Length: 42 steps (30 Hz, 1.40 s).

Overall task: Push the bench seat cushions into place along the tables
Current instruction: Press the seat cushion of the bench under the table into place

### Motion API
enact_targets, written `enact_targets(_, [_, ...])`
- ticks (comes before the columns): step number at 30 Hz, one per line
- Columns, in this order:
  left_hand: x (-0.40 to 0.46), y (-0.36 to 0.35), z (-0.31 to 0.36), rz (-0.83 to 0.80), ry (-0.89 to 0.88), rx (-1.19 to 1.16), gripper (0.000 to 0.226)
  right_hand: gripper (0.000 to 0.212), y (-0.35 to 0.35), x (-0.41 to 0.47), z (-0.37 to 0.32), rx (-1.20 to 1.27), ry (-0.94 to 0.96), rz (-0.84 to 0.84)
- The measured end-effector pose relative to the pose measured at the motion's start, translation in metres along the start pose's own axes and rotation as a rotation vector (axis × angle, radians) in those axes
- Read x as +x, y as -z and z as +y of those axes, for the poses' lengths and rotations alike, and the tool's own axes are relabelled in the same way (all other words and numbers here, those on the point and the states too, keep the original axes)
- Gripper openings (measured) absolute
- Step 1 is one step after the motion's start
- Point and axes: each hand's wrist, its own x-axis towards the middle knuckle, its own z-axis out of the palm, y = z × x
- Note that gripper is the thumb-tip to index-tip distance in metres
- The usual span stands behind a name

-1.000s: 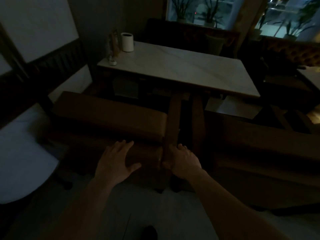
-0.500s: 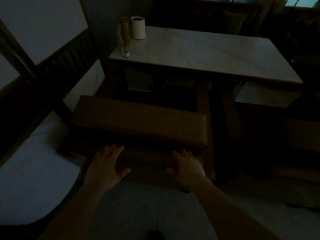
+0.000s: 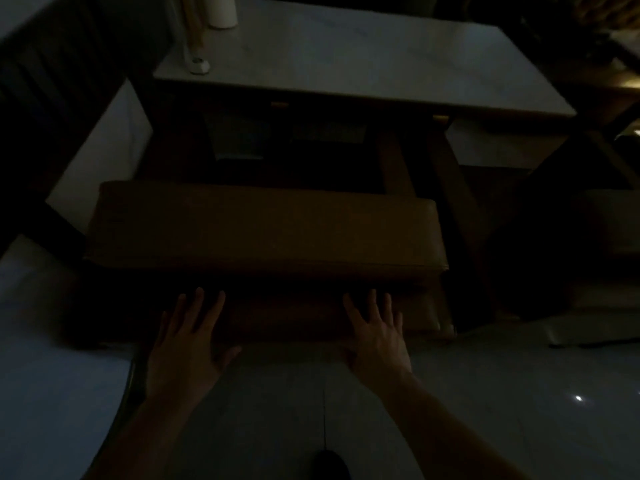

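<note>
A dark gap is seen between the cushion [image 3: 263, 226] and the table [image 3: 363, 60]. The left hand [image 3: 187, 337] and right hand [image 3: 377, 334] are laid flat, fingers spread, against the bench's near face, nothing grasped.

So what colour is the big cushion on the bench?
Brown, a plain tan-brown with no pattern; the bench cushion shows in the dim head view.

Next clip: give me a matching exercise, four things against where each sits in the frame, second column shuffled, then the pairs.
Things:
1. left hand
2. right hand
3. cushion
4. white roll

Places:
A. on the table, far left corner
B. flat on the bench front, near its right end
C. on top of the bench, before the table
D. flat on the bench front, left of centre

Pairs: 1-D, 2-B, 3-C, 4-A
</note>
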Motion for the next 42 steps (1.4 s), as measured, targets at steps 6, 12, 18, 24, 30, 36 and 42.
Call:
enact_targets(6, [0.014,-0.013,-0.019,-0.038,-0.006,0.075,0.081,0.097,-0.003,0.008,-0.008,-0.014,-0.058,0.018])
enact_targets(12, [0.018,-0.005,-0.021,-0.032,-0.074,0.045,0.075,0.081,0.0,0.016,-0.016,0.002,-0.102,0.05])
enact_targets(18, [0.022,-0.011,-0.026,-0.003,-0.126,0.024,0.077,0.081,-0.008,0.017,-0.015,-0.024,-0.116,0.069])
enact_targets(24, [0.024,-0.013,-0.026,0.0,-0.127,0.003,0.082,0.081,-0.005,0.019,-0.018,-0.02,-0.13,0.074])
enact_targets(30, [0.034,-0.012,-0.028,0.037,-0.123,0.009,0.082,0.083,-0.006,0.029,-0.02,-0.003,-0.14,0.077])
enact_targets(36, [0.054,-0.014,-0.035,0.09,-0.127,-0.025,0.082,0.083,-0.002,0.045,-0.026,-0.008,-0.138,0.088])
enact_targets(42, [0.058,-0.017,-0.038,0.095,-0.141,-0.023,0.085,0.083,0.005,0.05,-0.026,-0.013,-0.135,0.047])
